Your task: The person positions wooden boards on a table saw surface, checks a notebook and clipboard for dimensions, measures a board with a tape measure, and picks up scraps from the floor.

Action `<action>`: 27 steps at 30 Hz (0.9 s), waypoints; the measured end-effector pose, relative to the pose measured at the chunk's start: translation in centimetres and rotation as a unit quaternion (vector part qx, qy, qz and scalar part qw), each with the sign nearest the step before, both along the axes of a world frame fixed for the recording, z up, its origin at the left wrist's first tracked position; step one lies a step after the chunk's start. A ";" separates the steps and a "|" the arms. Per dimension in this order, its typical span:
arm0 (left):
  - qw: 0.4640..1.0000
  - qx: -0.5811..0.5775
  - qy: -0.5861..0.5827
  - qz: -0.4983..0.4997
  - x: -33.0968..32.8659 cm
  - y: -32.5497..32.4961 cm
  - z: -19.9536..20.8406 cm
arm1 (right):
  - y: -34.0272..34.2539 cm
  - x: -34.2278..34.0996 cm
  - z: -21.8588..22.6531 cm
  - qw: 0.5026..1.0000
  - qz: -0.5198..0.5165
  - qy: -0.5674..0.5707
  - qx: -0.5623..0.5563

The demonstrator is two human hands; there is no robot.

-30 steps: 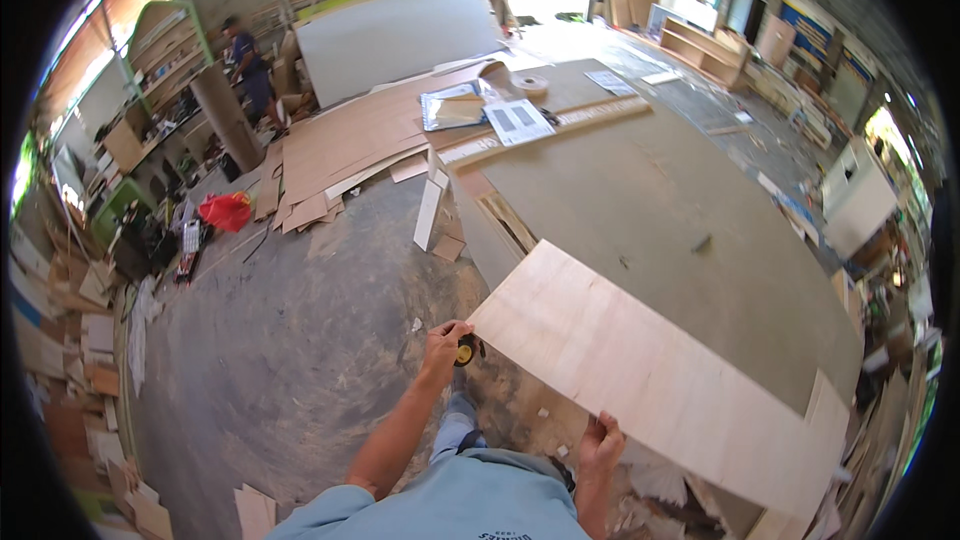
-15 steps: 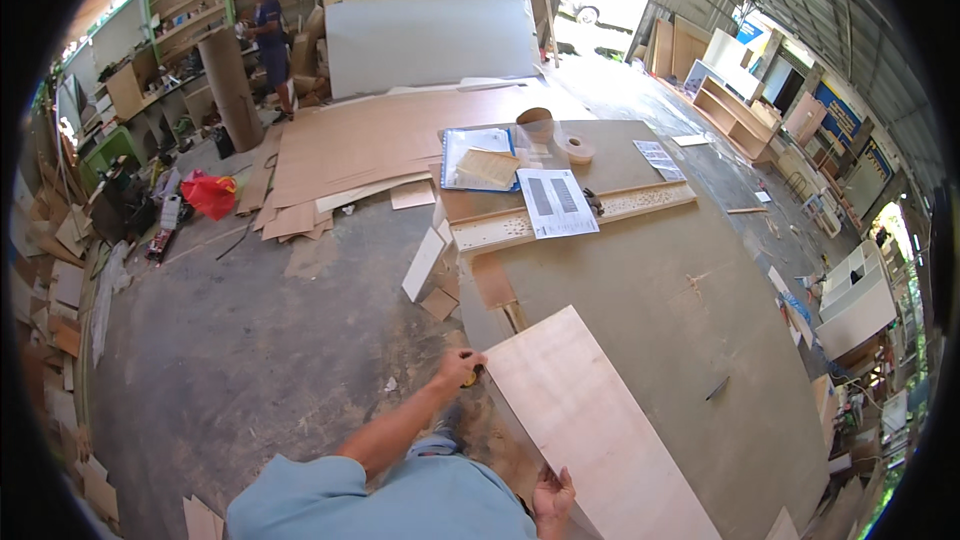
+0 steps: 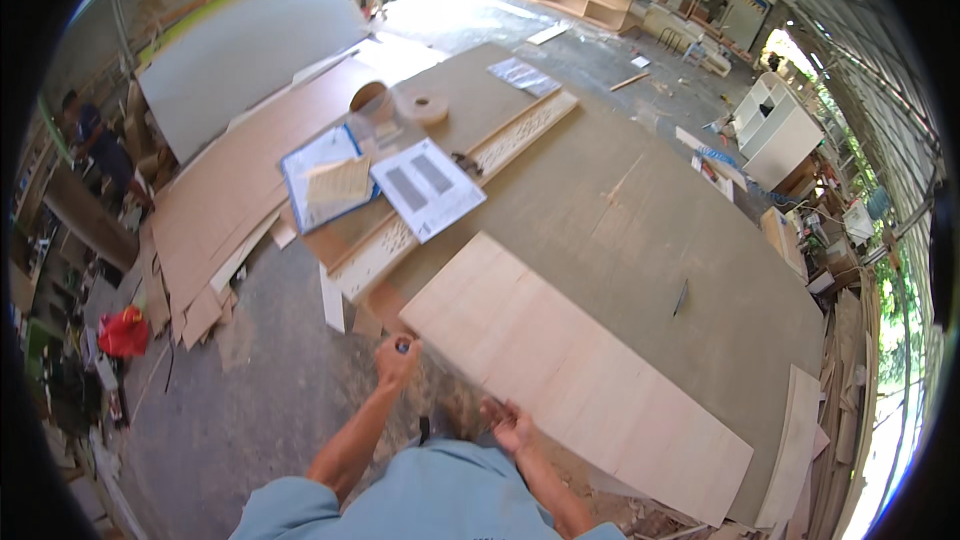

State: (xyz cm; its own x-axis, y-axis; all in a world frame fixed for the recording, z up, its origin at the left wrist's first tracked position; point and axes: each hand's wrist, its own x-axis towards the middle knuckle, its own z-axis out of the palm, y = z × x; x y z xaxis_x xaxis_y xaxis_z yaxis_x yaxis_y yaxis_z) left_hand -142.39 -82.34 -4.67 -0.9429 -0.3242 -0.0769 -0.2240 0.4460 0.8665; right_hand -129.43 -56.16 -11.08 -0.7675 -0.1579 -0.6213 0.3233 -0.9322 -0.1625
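Note:
A long pale plywood board [image 3: 580, 380] lies flat on a large grey-brown sheet-topped table in front of me. My left hand [image 3: 397, 360] is closed around a small tape measure [image 3: 403, 346], dark at its visible end, just off the board's left corner. Most of the tape measure is hidden by my fingers. Along the board's near edge, my right hand [image 3: 512, 428] is palm up with its fingers loosely apart. Its fingertips are close to that edge; whether they touch it is unclear.
Beyond the board, a printed sheet [image 3: 428, 188] and a blue clipboard [image 3: 325, 180] lie by a long shallow wooden tray [image 3: 525, 130]. A tape roll [image 3: 425, 108] stands behind them. A dark pen-like object [image 3: 681, 297] lies on the tabletop [image 3: 560, 240]. Another person [image 3: 95, 140] stands far left.
The view has turned to the right, so the table and board appear swung round. My right hand has drawn back a little from the board's edge; my left hand keeps the tape measure near the corner.

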 end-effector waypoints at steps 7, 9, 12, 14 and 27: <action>0.959 -0.183 -0.131 -0.174 -1.2 1.7 2.6 | -1.2 -1.1 1.2 0.981 0.195 0.015 0.000; 0.931 -0.227 -0.208 -0.196 -2.6 2.7 3.7 | -0.1 -0.8 2.5 0.964 0.255 -0.013 0.070; 0.919 -0.257 -0.205 -0.217 -3.2 3.2 4.5 | 3.8 3.3 2.3 0.956 0.245 -0.063 0.149; 0.917 -0.273 -0.192 -0.219 -3.0 2.5 4.0 | 7.6 7.5 2.3 0.984 0.123 -0.041 0.119; 0.920 -0.322 -0.103 -0.199 -1.0 2.6 0.4 | 14.9 20.3 6.1 0.180 0.147 -0.128 0.964</action>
State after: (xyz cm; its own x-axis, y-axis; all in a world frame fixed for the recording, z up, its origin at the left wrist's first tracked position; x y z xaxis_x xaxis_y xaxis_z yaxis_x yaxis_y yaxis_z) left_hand -143.43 -79.79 -4.26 -0.9837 0.0018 -0.1798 -0.0624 0.9342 0.3512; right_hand -109.14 -41.28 -4.98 -0.8090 0.5311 0.2518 0.5402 0.8407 -0.0373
